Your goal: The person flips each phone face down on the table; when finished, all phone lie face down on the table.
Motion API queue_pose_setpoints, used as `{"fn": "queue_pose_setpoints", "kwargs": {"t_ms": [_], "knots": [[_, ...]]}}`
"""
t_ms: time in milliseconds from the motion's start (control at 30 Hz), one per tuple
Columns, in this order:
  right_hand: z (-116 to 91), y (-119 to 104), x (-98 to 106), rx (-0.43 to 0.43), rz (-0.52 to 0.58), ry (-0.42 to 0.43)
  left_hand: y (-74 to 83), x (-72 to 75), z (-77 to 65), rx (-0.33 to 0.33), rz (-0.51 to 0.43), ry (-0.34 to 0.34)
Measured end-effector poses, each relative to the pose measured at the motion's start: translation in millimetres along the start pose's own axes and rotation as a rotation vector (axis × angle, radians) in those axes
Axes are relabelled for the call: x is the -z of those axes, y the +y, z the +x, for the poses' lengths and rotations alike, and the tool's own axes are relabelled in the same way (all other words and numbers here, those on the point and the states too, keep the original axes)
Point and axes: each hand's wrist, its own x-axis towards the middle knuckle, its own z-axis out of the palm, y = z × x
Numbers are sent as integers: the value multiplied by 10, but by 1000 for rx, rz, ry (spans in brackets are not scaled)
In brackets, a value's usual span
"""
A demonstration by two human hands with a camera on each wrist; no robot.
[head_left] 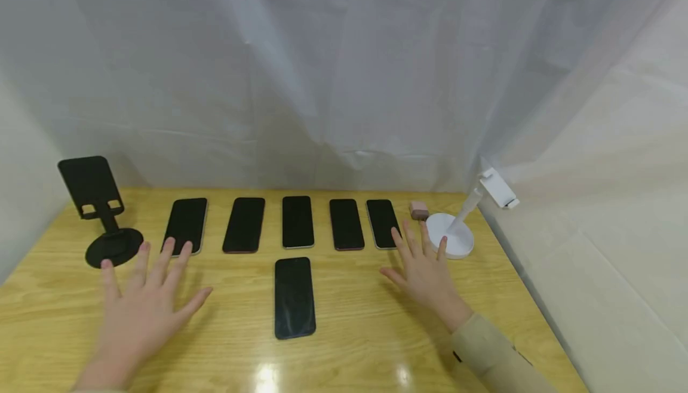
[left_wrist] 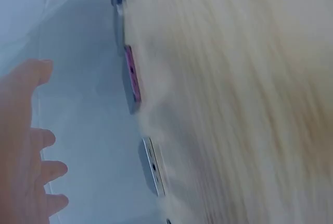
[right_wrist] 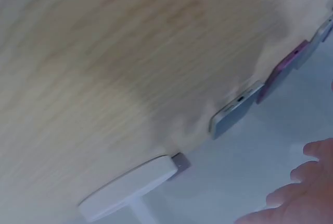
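Note:
Both hands hover over the wooden table with fingers spread, holding nothing. In the head view my left hand (head_left: 142, 315) is nearest the leftmost smartphone (head_left: 186, 226) and the black phone stand (head_left: 114, 246). My right hand (head_left: 424, 270) has its fingertips by the rightmost phone (head_left: 383, 224) and the white phone stand (head_left: 450, 236). Between these lie three more phones in the back row: one left of centre (head_left: 244, 224), a middle one (head_left: 298, 221) and one right of centre (head_left: 346, 224). A separate phone (head_left: 295, 297) lies nearer me. All screens are dark.
A small pink block (head_left: 418, 210) sits beside the white stand's base. Grey-white sheeting (head_left: 322, 82) hangs behind the table (head_left: 355, 297), and a pale wall (head_left: 607, 220) runs along its right edge.

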Motion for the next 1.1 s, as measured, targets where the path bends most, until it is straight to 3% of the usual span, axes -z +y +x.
{"fn": "queue_pose_setpoints", "kwargs": {"t_ms": [333,533,767,1100], "knots": [[115,-215,95,16,171,-80,319,-54,24,-15,-182,11],[203,-360,117,85,272,-51,563,-104,8,-42,-271,-20],[308,-578,106,143,421,-94,824,-162,-25,-82,-315,-78],[502,-908,122,248,557,-273,1114,-331,-58,-153,-339,-79]]}}
